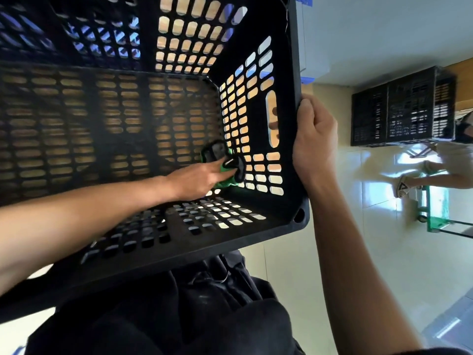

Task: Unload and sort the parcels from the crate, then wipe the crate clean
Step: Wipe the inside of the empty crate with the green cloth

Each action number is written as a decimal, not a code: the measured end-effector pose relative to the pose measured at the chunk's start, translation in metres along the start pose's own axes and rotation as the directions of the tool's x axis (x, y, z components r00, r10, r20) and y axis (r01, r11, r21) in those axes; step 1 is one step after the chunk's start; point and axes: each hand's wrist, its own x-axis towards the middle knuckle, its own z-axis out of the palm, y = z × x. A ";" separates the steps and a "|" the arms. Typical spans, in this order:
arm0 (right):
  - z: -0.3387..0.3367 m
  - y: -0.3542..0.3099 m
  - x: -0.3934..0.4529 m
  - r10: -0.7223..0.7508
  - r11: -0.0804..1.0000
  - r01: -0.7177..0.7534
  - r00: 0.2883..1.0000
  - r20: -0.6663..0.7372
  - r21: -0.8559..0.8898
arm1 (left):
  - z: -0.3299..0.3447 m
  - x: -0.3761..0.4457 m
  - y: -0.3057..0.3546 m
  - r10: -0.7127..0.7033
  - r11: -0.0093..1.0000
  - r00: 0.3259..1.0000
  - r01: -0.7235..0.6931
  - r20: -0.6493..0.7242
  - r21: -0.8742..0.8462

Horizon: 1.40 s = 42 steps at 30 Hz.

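Head view: a black slotted crate [143,124] is seen tipped toward the camera. Its right rim is clamped by the right hand [313,139], fingers curled through the handle slot. Deep in the crate's right corner, a green-and-black cloth [226,166] is pressed by the outstretched left hand [197,180], its grip closed on the cloth.

left hands [197,181] extended, right hands [313,139] gripping
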 end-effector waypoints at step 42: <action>-0.023 0.037 -0.062 -0.142 0.990 0.143 0.990 0.024 -0.006 | -0.104 -0.026 0.120 -0.380 0.544 0.924 0.182 -0.048 -0.819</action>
